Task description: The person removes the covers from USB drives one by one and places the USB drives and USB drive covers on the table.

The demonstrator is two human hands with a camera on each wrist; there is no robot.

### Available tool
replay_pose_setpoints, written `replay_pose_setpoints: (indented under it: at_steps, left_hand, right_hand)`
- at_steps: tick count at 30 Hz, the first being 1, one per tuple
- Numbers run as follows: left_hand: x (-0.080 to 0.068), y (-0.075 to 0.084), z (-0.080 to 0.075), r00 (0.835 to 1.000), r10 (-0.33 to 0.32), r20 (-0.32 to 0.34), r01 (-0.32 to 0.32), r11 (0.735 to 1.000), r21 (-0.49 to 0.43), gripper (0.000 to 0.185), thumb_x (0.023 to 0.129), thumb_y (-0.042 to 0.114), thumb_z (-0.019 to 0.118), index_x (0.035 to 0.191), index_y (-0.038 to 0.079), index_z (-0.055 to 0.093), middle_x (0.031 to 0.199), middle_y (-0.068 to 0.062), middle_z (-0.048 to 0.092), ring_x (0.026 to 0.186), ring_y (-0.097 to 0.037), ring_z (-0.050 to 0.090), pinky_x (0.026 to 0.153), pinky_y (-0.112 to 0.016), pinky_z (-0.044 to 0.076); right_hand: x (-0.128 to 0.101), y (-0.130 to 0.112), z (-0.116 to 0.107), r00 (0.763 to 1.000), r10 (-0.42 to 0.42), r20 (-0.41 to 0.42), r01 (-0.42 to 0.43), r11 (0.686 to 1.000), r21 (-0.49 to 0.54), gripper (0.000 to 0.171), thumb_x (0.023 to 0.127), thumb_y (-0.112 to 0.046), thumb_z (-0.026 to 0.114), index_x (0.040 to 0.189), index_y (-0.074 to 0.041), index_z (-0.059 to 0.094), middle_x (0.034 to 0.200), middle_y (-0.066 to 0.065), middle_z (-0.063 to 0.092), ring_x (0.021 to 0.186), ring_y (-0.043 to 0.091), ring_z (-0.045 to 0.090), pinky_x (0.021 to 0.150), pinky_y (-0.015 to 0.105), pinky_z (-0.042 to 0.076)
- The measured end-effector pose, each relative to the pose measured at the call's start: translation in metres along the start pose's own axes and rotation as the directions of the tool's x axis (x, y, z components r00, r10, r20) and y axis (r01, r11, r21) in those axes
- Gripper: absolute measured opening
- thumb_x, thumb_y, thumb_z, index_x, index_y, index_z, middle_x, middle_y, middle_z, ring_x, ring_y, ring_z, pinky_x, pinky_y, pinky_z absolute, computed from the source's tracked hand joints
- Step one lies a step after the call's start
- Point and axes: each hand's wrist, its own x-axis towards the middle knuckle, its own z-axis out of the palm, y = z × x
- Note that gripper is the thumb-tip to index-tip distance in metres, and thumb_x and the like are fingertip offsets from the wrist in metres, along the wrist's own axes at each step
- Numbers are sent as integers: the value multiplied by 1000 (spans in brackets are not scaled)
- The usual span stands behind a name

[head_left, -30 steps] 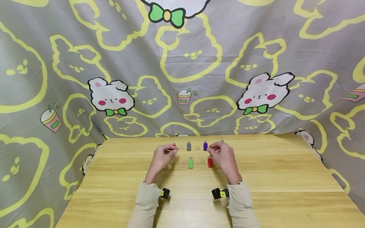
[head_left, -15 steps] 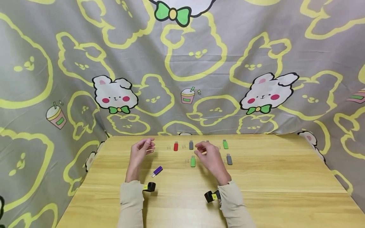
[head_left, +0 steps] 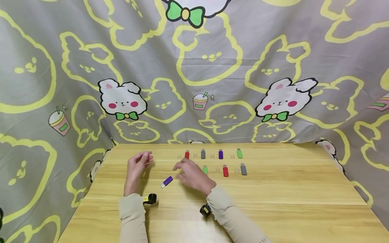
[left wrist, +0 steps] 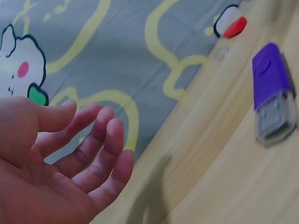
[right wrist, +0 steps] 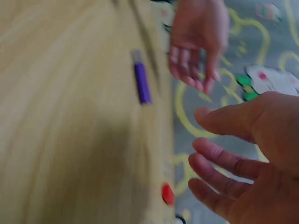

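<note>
Head view, glossy purple USB stick (head_left: 166,181), wood-grain table (head_left: 273,202), bare hands

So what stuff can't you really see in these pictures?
- Clear caps by the USB sticks: head view, too small and see-through to count.
- Green USB stick in the near row: head view, partly hidden behind the right hand.
- Purple USB stick: right wrist view, blurred, so no detail shows.
- Left hand: head view, too small to tell whether its fingertips pinch anything.
</note>
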Motion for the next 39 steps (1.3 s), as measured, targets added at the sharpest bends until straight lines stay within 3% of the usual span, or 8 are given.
replay_pose_setpoints:
  at_steps: [6, 12, 20, 28, 34, 39]
  left_hand:
    - [-1, 0, -5, 999, -35, 16, 35, 999, 10, 43, 108, 23, 55, 132, -13, 60, 98, -2, 75, 93, -14, 72, 91, -33, 59]
    - [-2, -2, -8, 999, -35, 27, 35, 999, 7, 44, 108, 23, 55, 132, -14, 59, 96, -1, 75, 95, -16, 73, 91, -34, 59]
    - [-1, -4, -10, 998, -46, 41, 46, 999, -4, 46, 108, 23, 55, 133, -15, 57, 93, 4, 73, 95, -15, 72, 90, -32, 59]
    - [0, -3, -8, 997, -35, 65, 35, 999, 8, 44, 107, 22, 56, 131, -15, 58, 94, 3, 74, 94, -15, 72, 86, -31, 60]
    - [-2, 4, -2, 992, -4, 126, -4, 998, 62, 41, 108, 20, 55, 129, -15, 60, 104, -8, 74, 97, -19, 73, 92, -39, 59]
    - [-6, 13, 9, 983, 15, 182, -28, 997, 65, 37, 108, 15, 55, 128, -16, 60, 107, -15, 73, 95, -18, 72, 92, -41, 59]
  right_hand:
    - [22, -13, 21, 989, -100, 113, 109, 991, -80, 27, 96, -8, 72, 123, -10, 74, 121, 1, 66, 113, 16, 61, 99, 24, 51]
    - [35, -20, 34, 968, -169, 187, 197, 970, -145, 21, 91, -7, 78, 112, -9, 79, 108, 1, 70, 101, 13, 64, 95, 20, 50]
    - [36, -20, 40, 952, -215, 217, 249, 958, -145, 11, 90, -2, 77, 95, -11, 82, 91, -4, 69, 82, 2, 58, 73, 7, 47]
    - [36, -19, 35, 968, -187, 169, 205, 974, -93, 18, 85, 4, 77, 81, -12, 71, 78, -7, 66, 70, -1, 53, 63, 9, 43]
    - [29, -14, 14, 992, -105, 71, 101, 994, 48, 13, 89, 2, 76, 91, -10, 72, 85, -5, 69, 75, 0, 59, 69, 10, 49]
    - [16, -7, -4, 1000, -15, 7, 14, 987, 157, 13, 92, 1, 75, 98, -10, 74, 89, -3, 70, 80, 3, 62, 74, 15, 52]
